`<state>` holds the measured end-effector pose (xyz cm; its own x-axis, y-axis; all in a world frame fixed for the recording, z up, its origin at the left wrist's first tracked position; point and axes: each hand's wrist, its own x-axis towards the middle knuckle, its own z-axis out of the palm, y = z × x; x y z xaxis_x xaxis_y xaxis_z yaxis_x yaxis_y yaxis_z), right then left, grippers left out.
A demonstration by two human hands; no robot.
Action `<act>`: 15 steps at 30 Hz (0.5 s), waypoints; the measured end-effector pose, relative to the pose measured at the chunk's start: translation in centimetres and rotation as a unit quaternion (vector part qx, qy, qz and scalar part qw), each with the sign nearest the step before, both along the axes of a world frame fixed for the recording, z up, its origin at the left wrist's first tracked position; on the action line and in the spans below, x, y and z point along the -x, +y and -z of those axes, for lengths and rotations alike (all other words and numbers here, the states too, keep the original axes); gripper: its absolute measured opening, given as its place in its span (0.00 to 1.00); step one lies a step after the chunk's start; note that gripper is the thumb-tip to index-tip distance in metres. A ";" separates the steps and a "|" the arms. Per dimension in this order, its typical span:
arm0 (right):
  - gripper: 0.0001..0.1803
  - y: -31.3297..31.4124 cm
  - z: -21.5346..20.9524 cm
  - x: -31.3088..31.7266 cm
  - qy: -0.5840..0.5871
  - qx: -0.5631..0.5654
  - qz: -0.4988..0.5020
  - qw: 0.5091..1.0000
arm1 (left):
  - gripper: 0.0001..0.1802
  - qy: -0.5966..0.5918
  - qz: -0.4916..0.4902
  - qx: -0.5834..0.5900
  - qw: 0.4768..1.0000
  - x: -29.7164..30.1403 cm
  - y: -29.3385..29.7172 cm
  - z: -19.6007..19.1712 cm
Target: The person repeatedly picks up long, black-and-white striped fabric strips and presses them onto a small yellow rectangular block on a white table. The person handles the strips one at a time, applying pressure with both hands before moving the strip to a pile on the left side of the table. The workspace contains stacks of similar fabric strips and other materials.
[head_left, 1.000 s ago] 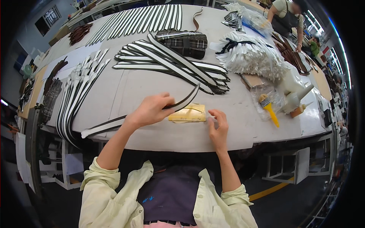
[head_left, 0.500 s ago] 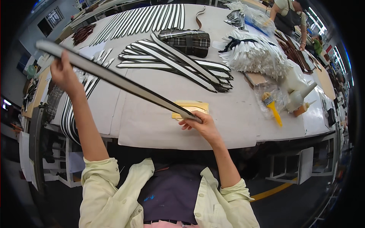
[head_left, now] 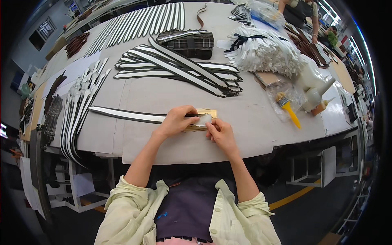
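Note:
A black-edged white strip (head_left: 130,114) lies across the near part of the table, its far end pointing left. My left hand (head_left: 177,121) is closed on its right end, fingers pinching from above. At that end a small whitish flap (head_left: 203,120) shows between my hands, and the fingertips of my right hand (head_left: 221,134) pinch its right edge. Whether the flap is part of the strip I cannot tell. Under the fingers is a yellow block or pad (head_left: 211,112), partly hidden.
Crossed strips (head_left: 175,69) are piled beyond my hands, against a plaid bundle (head_left: 190,44). More strips (head_left: 83,102) hang over the left edge. At right are a yellow-handled brush (head_left: 290,114), white bottles (head_left: 316,94) and a white tied bundle (head_left: 265,53). A person (head_left: 300,12) works far right.
The strip came down from a raised slant and now lies on the table. My left hand moved right and down from its far end to the near end, beside my right hand.

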<state>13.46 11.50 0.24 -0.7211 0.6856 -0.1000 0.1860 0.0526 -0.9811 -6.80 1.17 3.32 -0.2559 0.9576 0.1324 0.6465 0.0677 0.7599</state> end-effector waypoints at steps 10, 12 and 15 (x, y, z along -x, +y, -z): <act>0.21 -1.6 0.8 -2.8 -0.008 -0.529 0.035 0.848 | 0.10 0.024 -0.043 -0.050 0.998 -1.3 0.8 1.9; 0.26 -2.1 1.0 -2.3 -0.024 -0.557 0.002 0.830 | 0.09 0.027 -0.047 -0.058 0.997 -1.4 0.9 2.1; 0.29 -2.3 1.7 -1.9 -0.048 -0.560 0.001 0.827 | 0.09 0.028 -0.050 -0.055 0.997 -1.5 1.0 2.0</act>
